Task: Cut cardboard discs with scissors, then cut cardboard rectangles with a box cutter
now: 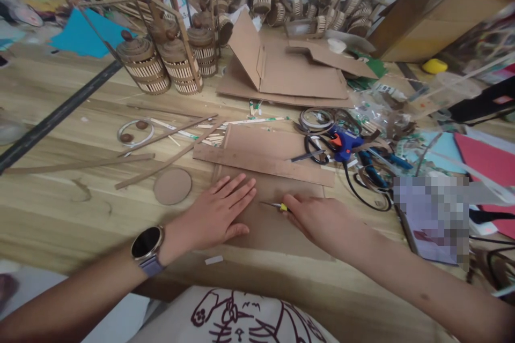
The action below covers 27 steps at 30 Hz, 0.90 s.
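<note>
My left hand (221, 211) lies flat with fingers spread on a sheet of brown cardboard (277, 236). In my right hand (317, 220) is a craft knife (282, 207) with a yellow part near its thin blade, which points left just over the cardboard. Most of its handle is hidden in my fist. Across the sheet's far part rests a long cardboard strip (261, 163). A round cardboard disc (173, 186) sits left of my left hand.
Several bamboo lanterns (142, 64) stand at the back left. A blue glue gun (346, 142) with a cable lies right of the cardboard, near pliers (372, 169). Folded cardboard (301, 75) and a large box (438, 21) are behind. Thin wooden strips (173, 155) lie on the left.
</note>
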Each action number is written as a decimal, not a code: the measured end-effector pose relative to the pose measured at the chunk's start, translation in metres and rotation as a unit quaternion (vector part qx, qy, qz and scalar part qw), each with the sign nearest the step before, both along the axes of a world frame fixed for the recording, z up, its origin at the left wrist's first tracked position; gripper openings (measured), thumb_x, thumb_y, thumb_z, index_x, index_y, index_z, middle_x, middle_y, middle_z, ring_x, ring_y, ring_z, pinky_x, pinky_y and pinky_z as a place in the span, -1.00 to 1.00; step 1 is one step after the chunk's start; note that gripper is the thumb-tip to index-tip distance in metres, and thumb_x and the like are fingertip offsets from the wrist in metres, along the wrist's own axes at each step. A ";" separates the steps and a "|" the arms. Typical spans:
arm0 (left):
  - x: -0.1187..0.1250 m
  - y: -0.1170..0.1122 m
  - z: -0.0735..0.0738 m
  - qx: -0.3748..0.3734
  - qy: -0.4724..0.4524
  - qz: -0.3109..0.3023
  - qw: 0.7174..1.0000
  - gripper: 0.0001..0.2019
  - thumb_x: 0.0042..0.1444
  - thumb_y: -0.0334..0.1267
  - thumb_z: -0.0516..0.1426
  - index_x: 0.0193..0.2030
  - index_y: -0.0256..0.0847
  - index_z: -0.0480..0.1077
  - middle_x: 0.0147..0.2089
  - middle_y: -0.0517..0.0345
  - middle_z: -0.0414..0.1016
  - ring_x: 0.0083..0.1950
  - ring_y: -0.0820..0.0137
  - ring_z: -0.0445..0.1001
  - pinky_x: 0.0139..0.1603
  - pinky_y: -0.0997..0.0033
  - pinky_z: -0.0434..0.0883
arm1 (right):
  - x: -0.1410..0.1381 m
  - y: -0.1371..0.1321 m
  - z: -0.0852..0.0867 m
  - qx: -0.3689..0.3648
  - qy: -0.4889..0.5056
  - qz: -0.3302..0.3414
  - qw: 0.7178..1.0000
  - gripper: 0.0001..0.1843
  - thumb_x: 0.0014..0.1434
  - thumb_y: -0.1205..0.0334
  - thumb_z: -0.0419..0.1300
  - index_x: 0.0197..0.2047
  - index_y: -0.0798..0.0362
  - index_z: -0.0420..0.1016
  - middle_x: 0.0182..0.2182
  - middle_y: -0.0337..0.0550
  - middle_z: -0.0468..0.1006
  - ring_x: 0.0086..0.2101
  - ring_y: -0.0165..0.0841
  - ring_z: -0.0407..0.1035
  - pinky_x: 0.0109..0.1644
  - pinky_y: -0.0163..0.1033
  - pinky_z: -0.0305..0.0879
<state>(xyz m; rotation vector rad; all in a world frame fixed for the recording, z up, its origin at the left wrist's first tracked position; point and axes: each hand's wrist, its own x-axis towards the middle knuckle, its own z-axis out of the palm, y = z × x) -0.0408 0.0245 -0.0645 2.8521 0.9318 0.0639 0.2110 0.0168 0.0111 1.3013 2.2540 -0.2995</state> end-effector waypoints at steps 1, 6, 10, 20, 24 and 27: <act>0.000 0.000 0.000 0.000 -0.004 0.002 1.000 -0.29 0.41 0.15 -0.08 0.52 -0.28 -0.02 0.56 -0.07 0.04 0.59 0.11 -0.17 0.51 0.04 -0.09 | 0.000 0.000 0.000 0.001 -0.002 -0.001 1.000 -0.85 0.48 0.22 0.04 -0.05 0.05 0.41 -0.23 -0.02 0.67 -0.29 -0.09 0.63 -0.51 -0.20 -0.04; 0.000 -0.001 -0.001 0.001 0.004 0.001 1.000 -0.28 0.42 0.15 -0.10 0.52 -0.31 -0.03 0.56 -0.09 0.02 0.59 0.09 -0.17 0.51 0.02 -0.10 | -0.003 0.000 0.000 0.003 -0.010 0.000 1.000 -0.82 0.49 0.21 0.02 -0.03 0.05 0.41 -0.23 -0.04 0.65 -0.29 -0.08 0.62 -0.50 -0.20 0.00; 0.000 -0.001 -0.003 0.002 -0.007 0.002 1.000 -0.28 0.42 0.13 -0.07 0.53 -0.29 -0.06 0.56 -0.08 0.01 0.59 0.11 -0.20 0.52 0.01 -0.11 | -0.002 0.001 -0.002 -0.003 0.002 -0.004 1.000 -0.83 0.48 0.23 0.01 -0.04 0.04 0.41 -0.23 -0.03 0.65 -0.28 -0.07 0.62 -0.47 -0.21 0.10; 0.000 -0.002 -0.003 0.012 -0.004 0.000 1.000 -0.30 0.42 0.12 -0.08 0.51 -0.32 0.00 0.55 -0.11 0.04 0.58 0.08 -0.15 0.50 0.01 -0.09 | 0.022 -0.009 -0.002 -0.312 0.533 -0.515 0.595 -0.92 0.18 0.26 0.21 -0.23 0.05 0.41 -0.36 -0.21 0.58 -0.44 -0.41 0.50 -0.31 -0.28 0.50; 0.000 -0.002 -0.003 0.012 0.007 0.006 1.000 -0.32 0.43 0.11 -0.10 0.52 -0.28 -0.03 0.56 -0.08 0.00 0.59 0.11 -0.19 0.51 0.02 -0.11 | 0.015 -0.028 -0.006 -0.334 0.591 -0.591 0.436 -0.59 0.21 0.13 0.29 0.09 -0.04 0.33 -0.28 -0.18 0.67 -0.50 -0.35 0.55 -0.39 -0.18 0.56; 0.001 -0.002 -0.002 0.012 0.022 0.004 1.000 -0.32 0.44 0.11 -0.10 0.52 -0.27 -0.04 0.56 -0.06 0.02 0.59 0.11 -0.18 0.50 0.03 -0.11 | 0.010 -0.040 -0.012 -0.353 0.610 -0.559 0.437 -0.53 0.26 -0.03 0.27 0.13 -0.10 0.25 -0.41 -0.27 0.64 -0.63 -0.39 0.45 -0.56 -0.28 0.44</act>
